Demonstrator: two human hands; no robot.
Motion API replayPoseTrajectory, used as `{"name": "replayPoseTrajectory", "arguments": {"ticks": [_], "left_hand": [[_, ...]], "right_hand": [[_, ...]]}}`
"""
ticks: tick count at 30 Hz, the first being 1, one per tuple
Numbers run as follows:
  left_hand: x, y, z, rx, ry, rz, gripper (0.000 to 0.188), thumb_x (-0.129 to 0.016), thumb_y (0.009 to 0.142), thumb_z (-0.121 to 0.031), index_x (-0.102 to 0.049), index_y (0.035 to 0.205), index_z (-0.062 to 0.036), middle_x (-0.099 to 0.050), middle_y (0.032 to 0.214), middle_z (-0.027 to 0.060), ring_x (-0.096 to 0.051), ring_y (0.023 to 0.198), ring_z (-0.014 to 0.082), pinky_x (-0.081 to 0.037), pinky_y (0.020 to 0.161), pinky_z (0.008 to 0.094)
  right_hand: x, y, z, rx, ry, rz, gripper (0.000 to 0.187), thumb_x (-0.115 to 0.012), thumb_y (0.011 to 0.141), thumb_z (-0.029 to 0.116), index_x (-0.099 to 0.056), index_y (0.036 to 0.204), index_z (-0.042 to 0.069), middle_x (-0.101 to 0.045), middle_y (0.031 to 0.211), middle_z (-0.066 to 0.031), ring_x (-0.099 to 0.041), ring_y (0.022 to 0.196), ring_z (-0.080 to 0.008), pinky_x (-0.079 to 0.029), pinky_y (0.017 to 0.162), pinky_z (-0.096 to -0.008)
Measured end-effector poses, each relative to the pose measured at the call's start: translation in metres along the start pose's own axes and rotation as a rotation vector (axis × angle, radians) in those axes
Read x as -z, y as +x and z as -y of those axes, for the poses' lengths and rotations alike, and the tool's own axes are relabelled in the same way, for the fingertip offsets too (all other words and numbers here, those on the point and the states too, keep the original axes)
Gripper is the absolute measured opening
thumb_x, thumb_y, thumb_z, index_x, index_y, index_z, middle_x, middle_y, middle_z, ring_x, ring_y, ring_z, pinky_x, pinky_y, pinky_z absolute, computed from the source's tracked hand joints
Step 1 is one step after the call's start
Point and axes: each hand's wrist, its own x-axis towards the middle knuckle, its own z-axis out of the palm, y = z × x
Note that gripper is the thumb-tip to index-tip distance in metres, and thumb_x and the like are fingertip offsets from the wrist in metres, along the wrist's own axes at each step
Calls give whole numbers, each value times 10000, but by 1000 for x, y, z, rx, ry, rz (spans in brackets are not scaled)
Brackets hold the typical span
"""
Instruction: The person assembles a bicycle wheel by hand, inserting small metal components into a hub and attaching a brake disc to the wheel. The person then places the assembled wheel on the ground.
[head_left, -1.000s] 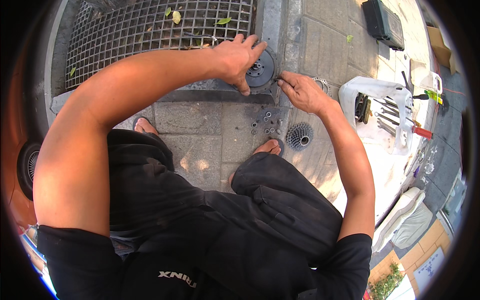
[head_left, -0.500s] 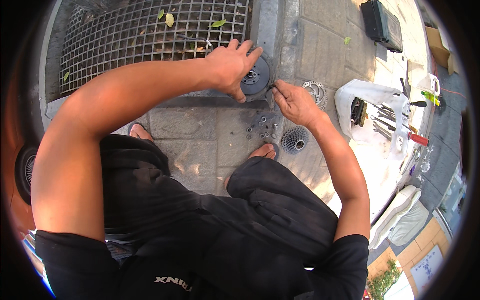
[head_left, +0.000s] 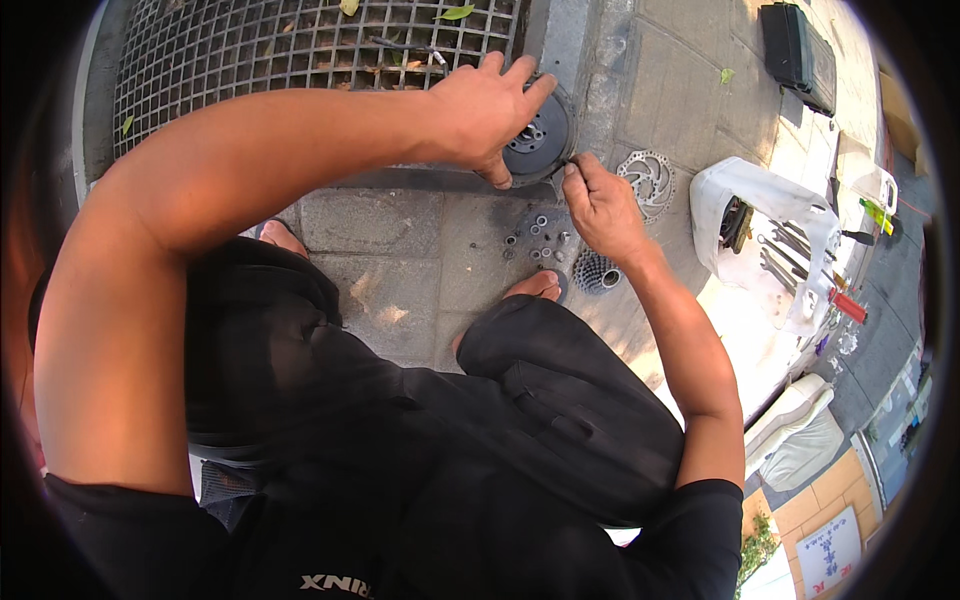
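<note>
A round dark disc-shaped part (head_left: 545, 148), with a small hub and axle end at its middle, sits on the corner of the stone kerb. My left hand (head_left: 488, 112) lies over its left side, fingers spread across the top and thumb at the near edge. At the disc's lower right rim my right hand (head_left: 606, 212) is closed in a pinch on something small and dark, too hidden to name. Close by on the paving are a brake rotor (head_left: 658, 200), a bicycle cassette (head_left: 594, 275) partly behind my right wrist, and several small nuts and rings (head_left: 546, 236).
A metal grate (head_left: 270, 65) with leaves fills the area beyond the kerb (head_left: 570, 40). To the right stands a cut-open white plastic container (head_left: 720, 185) with wrenches (head_left: 785, 250) and a red-handled tool (head_left: 848, 305). A black case (head_left: 790, 50) lies far right. My foot (head_left: 535, 287) is near the nuts.
The view has shifted, so the scene sits slightly higher and farther right. Both hands stay at the disc; the right hand's pinch remains at its rim, with the wrist turned a little.
</note>
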Motion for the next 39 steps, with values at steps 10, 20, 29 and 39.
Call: {"name": "replayPoseTrajectory", "arguments": {"ticks": [10, 20, 29, 39], "left_hand": [[12, -1, -5, 17, 35, 105, 1387, -1007, 620, -497, -253, 1668, 10, -368, 1640, 265, -464, 1447, 446, -526, 1123, 521], [8, 0, -6, 14, 83, 86, 1386, -986, 637, -549, -259, 1671, 18, -392, 1628, 259, -474, 1442, 447, -551, 1087, 492], [9, 0, -5, 17, 52, 98, 1377, -1005, 623, -502, -265, 1663, 16, -366, 1643, 275, -456, 1455, 452, -532, 1113, 520], [6, 2, -3, -3, 40, 89, 1362, -1004, 626, -489, -277, 1658, 20, -392, 1617, 265, -471, 1434, 447, -540, 1089, 530]], "right_hand": [[50, 29, 9, 160, -149, 25, 312, -533, 1093, 327, -623, 1055, 31, -694, 969, -266, -651, 948, -529, -528, 804, -547], [56, 66, 3, 139, -208, 81, 346, -506, 1101, 340, -626, 1090, 16, -673, 1051, -266, -628, 1042, -510, -498, 867, -540], [62, 71, 11, 127, -168, 115, 332, -518, 1098, 313, -623, 1069, 0, -672, 1013, -275, -633, 1011, -507, -501, 860, -525], [58, 75, -5, 439, -293, -6, 181, -613, 1033, 194, -634, 1020, 14, -649, 959, -199, -619, 942, -439, -488, 833, -526]]}}
